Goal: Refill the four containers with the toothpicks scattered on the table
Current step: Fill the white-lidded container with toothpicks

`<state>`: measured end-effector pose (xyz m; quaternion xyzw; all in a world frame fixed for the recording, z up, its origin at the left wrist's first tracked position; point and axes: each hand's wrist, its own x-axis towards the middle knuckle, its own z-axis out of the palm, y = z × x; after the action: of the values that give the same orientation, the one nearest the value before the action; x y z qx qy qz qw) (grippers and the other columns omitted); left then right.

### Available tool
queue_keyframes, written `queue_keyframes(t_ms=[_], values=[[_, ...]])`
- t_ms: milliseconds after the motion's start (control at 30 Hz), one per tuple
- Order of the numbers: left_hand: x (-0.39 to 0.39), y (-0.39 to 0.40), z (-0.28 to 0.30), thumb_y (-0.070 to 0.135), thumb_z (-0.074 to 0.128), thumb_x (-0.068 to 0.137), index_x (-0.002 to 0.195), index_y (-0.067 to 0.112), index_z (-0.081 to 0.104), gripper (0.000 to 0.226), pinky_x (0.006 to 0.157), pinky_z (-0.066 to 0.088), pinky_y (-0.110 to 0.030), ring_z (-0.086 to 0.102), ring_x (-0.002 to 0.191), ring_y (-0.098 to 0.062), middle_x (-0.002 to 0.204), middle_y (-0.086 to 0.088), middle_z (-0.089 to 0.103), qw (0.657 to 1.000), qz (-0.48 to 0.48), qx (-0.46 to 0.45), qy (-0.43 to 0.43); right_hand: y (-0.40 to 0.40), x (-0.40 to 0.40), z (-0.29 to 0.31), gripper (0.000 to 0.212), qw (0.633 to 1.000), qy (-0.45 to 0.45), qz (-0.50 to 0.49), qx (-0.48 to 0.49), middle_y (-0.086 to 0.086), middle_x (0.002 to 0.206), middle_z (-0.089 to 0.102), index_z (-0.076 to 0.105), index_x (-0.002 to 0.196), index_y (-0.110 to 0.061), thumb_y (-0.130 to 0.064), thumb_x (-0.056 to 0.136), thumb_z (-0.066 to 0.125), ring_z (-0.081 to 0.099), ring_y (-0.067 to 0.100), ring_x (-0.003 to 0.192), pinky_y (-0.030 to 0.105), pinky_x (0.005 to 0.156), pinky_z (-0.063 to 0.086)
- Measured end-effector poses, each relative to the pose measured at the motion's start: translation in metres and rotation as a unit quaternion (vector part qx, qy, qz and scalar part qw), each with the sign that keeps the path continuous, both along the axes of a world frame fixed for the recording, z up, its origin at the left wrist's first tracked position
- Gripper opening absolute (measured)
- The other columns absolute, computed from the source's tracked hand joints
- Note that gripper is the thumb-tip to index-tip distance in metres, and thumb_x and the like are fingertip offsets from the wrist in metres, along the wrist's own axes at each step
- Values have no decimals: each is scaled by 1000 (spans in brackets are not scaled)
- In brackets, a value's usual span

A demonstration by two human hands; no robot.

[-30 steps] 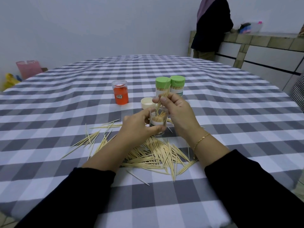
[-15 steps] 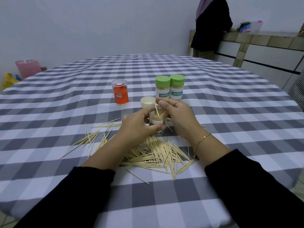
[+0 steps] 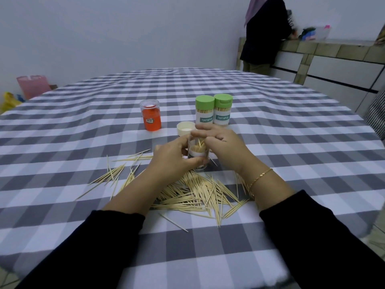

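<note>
Checked table (image 3: 270, 155), left hand (image 3: 173, 157) round clear container (image 3: 198, 152), toothpicks (image 3: 200, 192) nearby.

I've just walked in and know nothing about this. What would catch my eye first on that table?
Probably the heap of loose toothpicks on the checked tablecloth, just in front of the person. Behind it, the left hand grips a clear container partly filled with picks, while the right hand works at its open top. Farther back stand two green-lidded containers side by side and an orange container to their left.
</note>
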<state>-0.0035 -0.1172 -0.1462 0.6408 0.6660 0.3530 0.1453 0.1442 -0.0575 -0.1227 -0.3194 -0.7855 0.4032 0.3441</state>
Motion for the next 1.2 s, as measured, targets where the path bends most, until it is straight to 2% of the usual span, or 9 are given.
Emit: queue_keyframes(t_ms=[100,267,433,600,700,800,900,1033,1200], values=[[-1,0,0,55,74,73,112,53,50,46,97,43,-48,61,95,1,89,27,63,1000,-4,-3,2,0,1,-1,40,1000,-11,8,-3,-8,138,50,70,112,-20,-15,83,43,40,2,123,10,92,34],[-2,1,-2,55,74,74,110,49,54,42,97,43,-48,61,93,2,89,26,64,1000,-5,9,-4,0,3,-1,37,1000,0,24,-6,-9,138,51,70,111,-18,-9,81,50,41,-3,119,4,85,35],[-3,2,-4,61,73,69,112,49,56,48,97,43,-48,62,92,5,91,27,66,1000,-4,11,-13,1,5,0,37,1000,-13,24,11,-9,131,54,70,110,-21,-3,83,53,45,1,119,3,87,35],[-2,2,-3,54,75,73,123,43,54,56,99,42,-47,62,95,1,91,24,65,1000,0,6,-6,0,1,-2,27,998,44,20,-44,-4,130,56,68,106,-24,-6,92,53,51,5,116,17,95,45],[-1,2,-2,53,76,73,131,35,53,65,101,41,-46,62,98,-3,97,21,66,1000,4,5,-5,0,-2,-2,38,990,80,38,-108,-3,124,59,62,119,-20,1,92,46,57,5,110,21,93,49],[-1,2,-2,54,76,71,133,33,53,70,101,41,-47,62,98,-2,104,17,68,1000,4,3,-11,0,-5,0,46,983,113,48,-138,-1,119,62,60,123,-14,8,88,40,59,8,107,25,93,51],[-2,2,-2,56,76,71,128,37,55,63,101,41,-46,61,96,0,98,22,67,1000,3,1,-13,1,-5,1,43,983,129,26,-129,-2,112,64,61,120,-9,10,88,41,61,1,97,19,87,52],[-1,1,0,56,75,72,125,39,55,59,101,41,-47,61,95,-1,89,28,62,1000,4,-7,-11,4,0,1,32,981,150,13,-119,0,101,69,68,109,-7,6,89,47,64,4,94,14,77,52],[-2,2,-1,56,74,72,122,40,57,56,100,41,-48,61,95,-2,91,25,63,1000,6,-5,-7,1,6,2,22,987,142,24,-66,7,96,72,72,95,-2,-5,93,50,66,8,96,14,79,50]])
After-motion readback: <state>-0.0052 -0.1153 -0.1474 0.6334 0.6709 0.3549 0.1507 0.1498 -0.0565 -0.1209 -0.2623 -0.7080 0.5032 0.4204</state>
